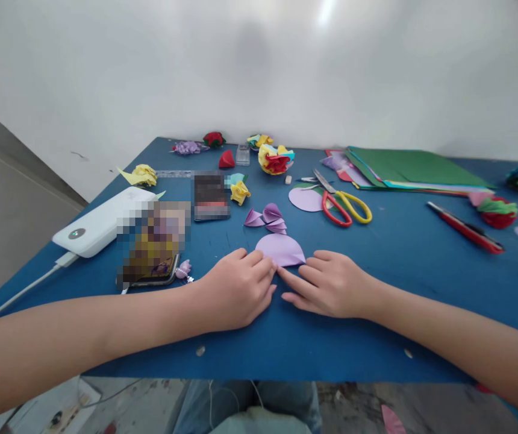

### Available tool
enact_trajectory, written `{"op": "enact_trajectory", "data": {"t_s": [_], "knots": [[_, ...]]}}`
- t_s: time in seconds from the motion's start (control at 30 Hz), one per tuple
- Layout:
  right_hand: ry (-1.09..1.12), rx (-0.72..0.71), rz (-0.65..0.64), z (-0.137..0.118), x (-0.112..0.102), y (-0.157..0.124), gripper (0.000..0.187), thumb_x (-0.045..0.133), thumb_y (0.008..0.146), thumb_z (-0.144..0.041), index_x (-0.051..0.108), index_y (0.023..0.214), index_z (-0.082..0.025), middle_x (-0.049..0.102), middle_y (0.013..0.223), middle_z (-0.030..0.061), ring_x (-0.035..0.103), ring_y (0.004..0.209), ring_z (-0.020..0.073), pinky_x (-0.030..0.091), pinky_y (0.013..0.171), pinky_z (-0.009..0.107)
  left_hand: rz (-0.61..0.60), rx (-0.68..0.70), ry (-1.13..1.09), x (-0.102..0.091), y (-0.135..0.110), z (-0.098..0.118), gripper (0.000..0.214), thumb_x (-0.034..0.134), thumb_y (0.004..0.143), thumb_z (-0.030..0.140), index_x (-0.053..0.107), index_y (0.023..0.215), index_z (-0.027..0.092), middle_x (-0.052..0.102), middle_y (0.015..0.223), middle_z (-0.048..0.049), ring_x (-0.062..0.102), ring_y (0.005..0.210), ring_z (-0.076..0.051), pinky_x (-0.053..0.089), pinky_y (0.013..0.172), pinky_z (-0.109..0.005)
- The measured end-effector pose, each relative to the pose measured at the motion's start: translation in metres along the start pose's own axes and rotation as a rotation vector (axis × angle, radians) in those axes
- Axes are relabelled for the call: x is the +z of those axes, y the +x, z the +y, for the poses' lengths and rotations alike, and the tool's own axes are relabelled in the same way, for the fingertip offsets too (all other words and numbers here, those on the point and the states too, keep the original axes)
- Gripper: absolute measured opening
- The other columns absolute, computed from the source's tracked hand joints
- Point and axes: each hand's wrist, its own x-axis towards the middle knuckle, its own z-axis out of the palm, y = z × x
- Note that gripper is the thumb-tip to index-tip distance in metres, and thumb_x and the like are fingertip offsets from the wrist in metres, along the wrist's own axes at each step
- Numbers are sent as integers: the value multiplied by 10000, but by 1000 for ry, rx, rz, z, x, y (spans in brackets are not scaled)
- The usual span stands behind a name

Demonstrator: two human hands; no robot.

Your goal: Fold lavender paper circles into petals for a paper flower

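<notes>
1. While both forearms rest across the blue table (pixel 353 349), the left hand (pixel 246 289) and the right hand (pixel 331 284) meet at the near edge of a folded purple paper (pixel 280 246), their index fingertips almost together.
2. The folded paper lies flat on the table, just beyond the fingers, its rounded side facing the wall (pixel 150 72).
3. The left hand has its fingers bent, the tips pressing on the paper's near left edge; its thumb stands off the index finger, clear of the sheet.
4. The right hand stretches its index finger along the near edge, the other fingers curled, the thumb apart below; neither hand is clamped on anything.
5. Just beyond the paper sit small folded purple pieces (pixel 271 213), grouped closely.
6. Farther right, scissors (pixel 333 192) with one red and one yellow handle lie beside a pale purple circle (pixel 304 199).
7. Behind them is a stack of coloured paper (pixel 417 169), green on top, with a slim red tool (pixel 467 228) in front.
8. On the left, a white power bank (pixel 105 226) with a cable (pixel 19 295) lies beside a phone (pixel 157 241), which is mostly blurred.
9. A yellow paper flower (pixel 143 175) and a red-and-yellow paper flower (pixel 276 160) stand toward the back.
</notes>
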Motion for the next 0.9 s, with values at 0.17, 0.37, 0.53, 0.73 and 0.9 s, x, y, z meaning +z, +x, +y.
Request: {"op": "enact_trajectory", "data": {"t_s": [0.17, 0.37, 0.53, 0.73, 0.9], "knots": [[-5, 19, -34, 0, 0, 1, 379, 450, 868, -415, 608, 1040, -116, 578, 583, 25, 485, 515, 118, 319, 527, 287, -10, -10, -14, 0, 0, 0, 371, 284, 920, 241, 569, 1066, 54, 587, 988, -154, 511, 988, -259, 430, 739, -369], [4, 10, -17, 1, -1, 1, 386, 450, 869, -418, 608, 1036, -107, 581, 583, 23, 494, 518, 117, 321, 523, 284, -13, -7, -4, 0, 1, 0, 371, 282, 920, 241, 569, 1062, 54, 583, 987, -157, 505, 990, -260, 426, 741, -370], [-8, 13, -13, 0, -3, 3, 375, 460, 868, -408, 621, 1001, -96, 585, 575, 27, 503, 512, 121, 325, 517, 287, -13, -2, -5, -1, 1, 0, 363, 289, 917, 236, 568, 1058, 51, 583, 983, -160, 508, 982, -260, 425, 729, -372], [-41, -7, 27, -2, -5, 4, 346, 491, 859, -388, 646, 893, -80, 547, 499, 8, 476, 463, 114, 303, 487, 287, -16, 0, -5, -1, 1, 0, 363, 285, 918, 233, 572, 1050, 53, 583, 991, -157, 510, 977, -261, 420, 724, -370], [-102, -3, 40, -3, -8, 4, 374, 494, 851, -413, 626, 667, -116, 493, 450, 2, 434, 430, 114, 271, 465, 292, -25, -2, -7, -1, 0, 0, 370, 280, 921, 240, 566, 1061, 52, 577, 1016, -158, 506, 980, -263, 415, 722, -370]]}}
